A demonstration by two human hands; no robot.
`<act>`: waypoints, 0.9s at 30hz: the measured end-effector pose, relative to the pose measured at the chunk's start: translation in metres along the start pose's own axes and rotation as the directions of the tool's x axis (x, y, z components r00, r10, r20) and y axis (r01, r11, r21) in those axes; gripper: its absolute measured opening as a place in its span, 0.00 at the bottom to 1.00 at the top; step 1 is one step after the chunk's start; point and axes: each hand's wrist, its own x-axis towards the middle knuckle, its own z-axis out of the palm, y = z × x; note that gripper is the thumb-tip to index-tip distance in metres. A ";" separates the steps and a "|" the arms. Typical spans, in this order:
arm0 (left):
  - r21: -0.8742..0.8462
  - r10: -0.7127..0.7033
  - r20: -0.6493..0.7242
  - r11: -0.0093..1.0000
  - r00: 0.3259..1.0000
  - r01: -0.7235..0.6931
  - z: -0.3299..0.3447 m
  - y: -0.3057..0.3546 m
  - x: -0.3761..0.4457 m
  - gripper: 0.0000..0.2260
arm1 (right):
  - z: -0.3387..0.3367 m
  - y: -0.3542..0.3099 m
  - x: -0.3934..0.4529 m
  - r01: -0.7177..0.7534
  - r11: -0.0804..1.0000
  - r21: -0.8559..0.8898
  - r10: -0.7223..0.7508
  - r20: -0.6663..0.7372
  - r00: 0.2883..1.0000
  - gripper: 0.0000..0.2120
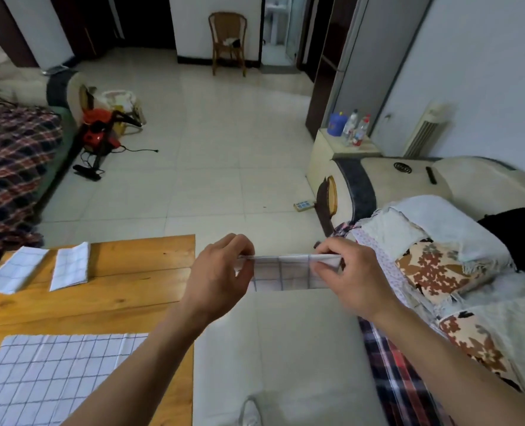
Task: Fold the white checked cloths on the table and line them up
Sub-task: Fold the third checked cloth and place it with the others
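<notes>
Stage of the task, seen from above the hands. Two folded white checked cloths [40,267] lie side by side at the far left corner of the orange-brown wooden worktop [126,290], near each other but apart, their long axes running roughly parallel from lower left to upper right of the frame; these appear finished and lined up. A third, unfolded white checked cloth [55,376] lies spread flat at the lower left of the frame, on the near part of the worktop, and looks not yet folded.

The cloth in work, a partly folded white checked cloth [289,269], is held in the air at centre frame, to the right of the worktop's edge and above pale floor tiles. The left hand [221,272] pinches its left upper corner and the right hand [347,275] pinches its right upper corner, fingers clamped on the fabric in each case. Its long axis runs left to right across the frame, the pinched top edge taut and level, the body hanging down towards the viewer.

By this judgement, roughly half the task is done: this cloth needs further folding and placing beside the pair, then the spread one.
</notes>
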 end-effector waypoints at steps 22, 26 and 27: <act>0.162 -0.221 -0.118 0.958 0.968 0.238 0.103 -0.027 0.236 0.11 | -0.050 0.190 0.291 0.241 0.964 0.111 -0.261 0.231 0.937 0.06; 0.188 -0.328 -0.195 0.913 0.924 0.363 0.095 -0.038 0.233 0.07 | -0.022 0.188 0.335 0.325 0.927 0.188 -0.371 0.327 0.869 0.08; 0.192 -0.358 -0.217 0.896 0.908 0.400 0.090 -0.043 0.230 0.07 | -0.012 0.184 0.344 0.343 0.916 0.208 -0.398 0.351 0.848 0.08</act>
